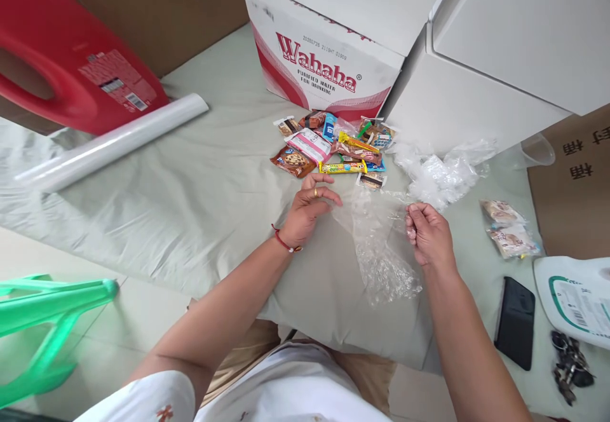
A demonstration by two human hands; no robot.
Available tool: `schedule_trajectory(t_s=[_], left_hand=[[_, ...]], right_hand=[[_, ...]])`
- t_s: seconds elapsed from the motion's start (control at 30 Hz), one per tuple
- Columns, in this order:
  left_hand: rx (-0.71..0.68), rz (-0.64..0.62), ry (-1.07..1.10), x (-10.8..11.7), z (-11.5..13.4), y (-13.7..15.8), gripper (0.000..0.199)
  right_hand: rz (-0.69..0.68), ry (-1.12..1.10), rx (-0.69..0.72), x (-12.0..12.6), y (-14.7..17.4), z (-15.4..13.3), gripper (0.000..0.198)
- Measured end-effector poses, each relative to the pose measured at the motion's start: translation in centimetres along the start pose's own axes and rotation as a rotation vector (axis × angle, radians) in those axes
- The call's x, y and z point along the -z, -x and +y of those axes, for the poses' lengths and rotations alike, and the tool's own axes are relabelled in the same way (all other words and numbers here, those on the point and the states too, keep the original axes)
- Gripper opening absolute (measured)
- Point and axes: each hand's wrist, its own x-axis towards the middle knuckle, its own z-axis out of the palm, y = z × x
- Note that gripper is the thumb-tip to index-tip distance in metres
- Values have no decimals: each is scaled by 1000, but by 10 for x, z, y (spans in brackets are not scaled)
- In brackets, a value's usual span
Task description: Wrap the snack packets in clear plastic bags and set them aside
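Observation:
A thin clear plastic bag [381, 250] hangs down between my two hands, its upper edge stretched across and its lower end crumpled. My right hand [431, 234] pinches the bag's right side, fingers curled in. At the upper left corner of the bag, my left hand [309, 209] has its thumb and index finger closed on the film, with the other fingers stretched forward. Just beyond lies a pile of wrapped snacks, among them a yellow snack stick [343, 167], a pink packet [309, 145] and a brown cookie packet [293, 161].
Crumpled clear bags [443, 171] lie right of the snacks. A Wahaba water carton [328, 60] stands behind. Snack packets [509, 231], a black phone [515, 323], keys [572, 365] and a white jug [576, 295] are right. Left are a plastic roll [128, 142], red jug [95, 53] and green stool [52, 314].

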Motion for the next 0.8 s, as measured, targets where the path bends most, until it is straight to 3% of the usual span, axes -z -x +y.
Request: schedule_trajectory(t_s=[0.1,0.23,0.3,0.47,0.63,0.8], left_hand=[[98,167,13,-4,11,2,32],[373,430,52,-15,41,24,35],[479,388,54,-24,53,43,45],[818,93,159,-65,50,78,61],[920,120,265,-102,37,67,54],[1020,55,373,-116,29,56,41]], right_hand=[[49,-106,-4,0,6,2,50],[91,-270,24,-5,19,0,48],[108,-338,28,-10,27,-1,47],[131,-448,24,-23,44,-1,42],[153,-499,22,-19,50,-2,41],[178,-520,12,-2,50,2,40]])
